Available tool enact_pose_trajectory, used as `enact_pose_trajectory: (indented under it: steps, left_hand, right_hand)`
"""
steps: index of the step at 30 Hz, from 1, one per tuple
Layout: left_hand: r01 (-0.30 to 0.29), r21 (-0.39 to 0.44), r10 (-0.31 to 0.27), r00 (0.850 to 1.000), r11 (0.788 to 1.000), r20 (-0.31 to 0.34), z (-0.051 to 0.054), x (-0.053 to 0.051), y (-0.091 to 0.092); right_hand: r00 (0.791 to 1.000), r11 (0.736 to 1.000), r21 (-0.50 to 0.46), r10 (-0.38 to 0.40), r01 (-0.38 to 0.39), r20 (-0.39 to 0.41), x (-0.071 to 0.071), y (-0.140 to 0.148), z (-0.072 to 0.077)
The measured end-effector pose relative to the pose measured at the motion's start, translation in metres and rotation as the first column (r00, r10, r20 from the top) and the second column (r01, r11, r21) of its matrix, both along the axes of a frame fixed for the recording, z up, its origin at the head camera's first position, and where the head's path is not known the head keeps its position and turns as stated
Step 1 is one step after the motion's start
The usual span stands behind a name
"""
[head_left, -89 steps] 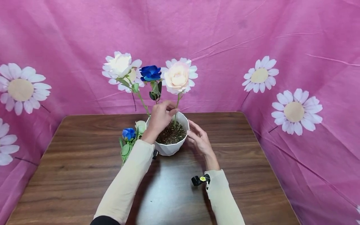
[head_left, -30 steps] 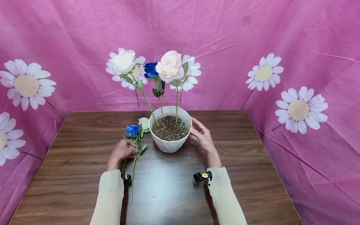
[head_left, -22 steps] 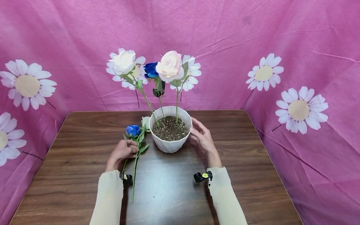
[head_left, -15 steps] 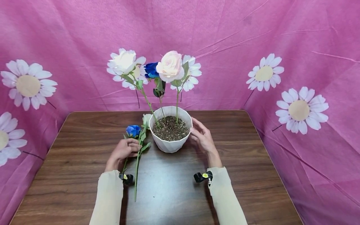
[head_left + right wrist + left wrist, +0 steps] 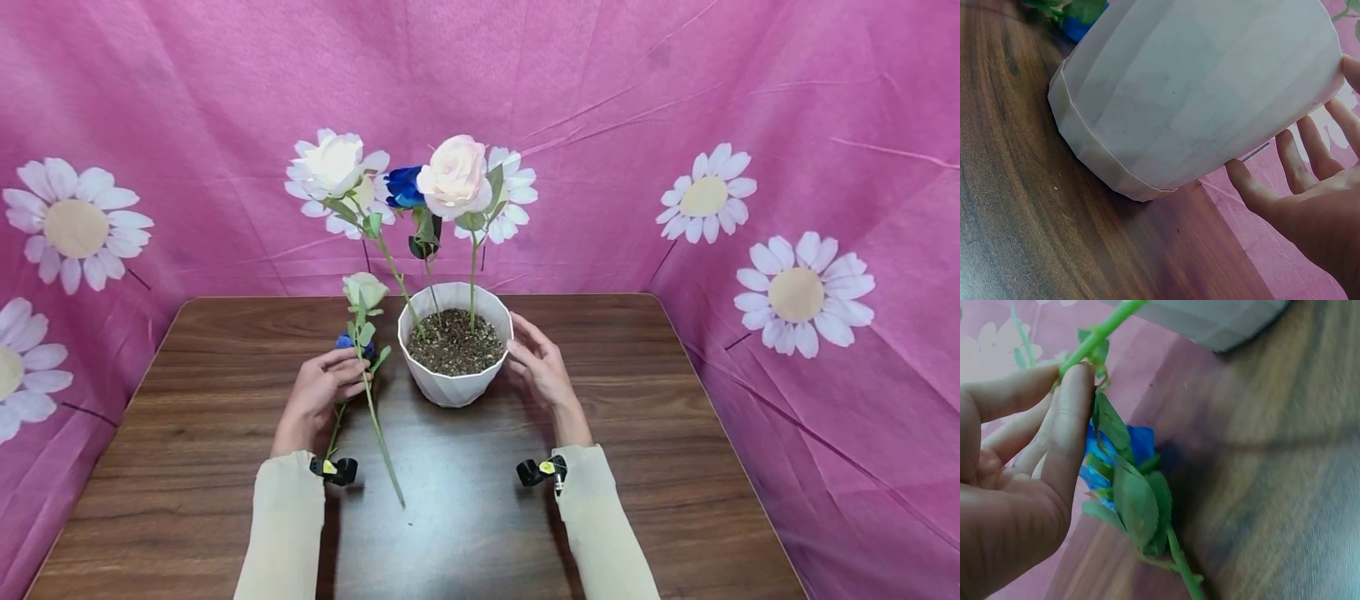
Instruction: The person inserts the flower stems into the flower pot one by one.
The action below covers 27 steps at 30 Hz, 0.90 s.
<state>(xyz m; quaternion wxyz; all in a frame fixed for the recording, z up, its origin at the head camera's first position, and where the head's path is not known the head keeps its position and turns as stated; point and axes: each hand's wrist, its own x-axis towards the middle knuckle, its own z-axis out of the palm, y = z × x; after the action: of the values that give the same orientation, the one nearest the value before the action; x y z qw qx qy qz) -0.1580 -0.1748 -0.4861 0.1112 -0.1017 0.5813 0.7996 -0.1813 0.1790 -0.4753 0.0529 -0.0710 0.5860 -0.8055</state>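
Since half a second ago, the pale green rose [image 5: 365,290] has shifted up and to the left in the head view, away from the pot's rim, and its stem's lower end has swung to the right. You pinch that stem between the thumb and fingers of your left hand [image 5: 317,396], left of centre in the frame; the left wrist view shows the grip at its upper left. Whether the stem's tip touches the table [image 5: 660,475] I cannot tell. Under your left hand lies the loose blue rose [image 5: 346,342], its bloom partly hidden by your fingers.

Your right hand [image 5: 546,379], just right of centre, rests its fingertips against the side of the white pot [image 5: 450,388], with the fingers extended rather than curled round it; it has kept its place there. The pot stands upright near the middle of the frame, with dark soil [image 5: 453,348] inside. Three stems rise from the soil: the white rose [image 5: 328,165] leans toward the upper left, the potted blue rose [image 5: 403,187] stands between, and the pink rose [image 5: 453,177] is nearly upright, overlapping the blue bloom's right edge. A pink cloth [image 5: 585,92] with printed daisies fills the background.
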Motion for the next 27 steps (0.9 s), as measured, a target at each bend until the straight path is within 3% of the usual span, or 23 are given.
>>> enact_pose_trajectory:
  steps: [5, 13, 16, 22, 27]
  left_hand:
    - [-0.109, 0.173, 0.112, 0.994, 0.979, -0.009, 0.007, 0.0, 0.0]
    - [-0.241, 0.381, 0.269, 0.963, 0.892, -0.02, 0.015, -0.001, -0.003]
    - [-0.255, 0.445, 0.307, 0.95, 0.858, -0.049, 0.019, -0.001, -0.003]
    - [-0.239, 0.611, 0.367, 0.926, 0.755, -0.091, 0.032, -0.001, -0.002]
    - [-0.252, 0.674, 0.422, 0.901, 0.695, -0.098, 0.044, -0.001, 0.001]
  right_hand:
    - [1.0, 1.0, 0.001, 0.002, -0.002, 0.002, 0.0, 0.0, 0.001]
    - [1.0, 1.0, 0.003, -0.004, 0.004, -0.003, 0.001, -0.001, 0.003]
    - [1.0, 1.0, 0.003, -0.004, 0.004, -0.005, 0.0, -0.001, 0.003]
    - [1.0, 1.0, 0.004, -0.006, 0.006, 0.006, 0.0, 0.0, 0.001]
    - [1.0, 1.0, 0.0, -0.006, 0.006, 0.007, 0.0, 0.0, 0.0]
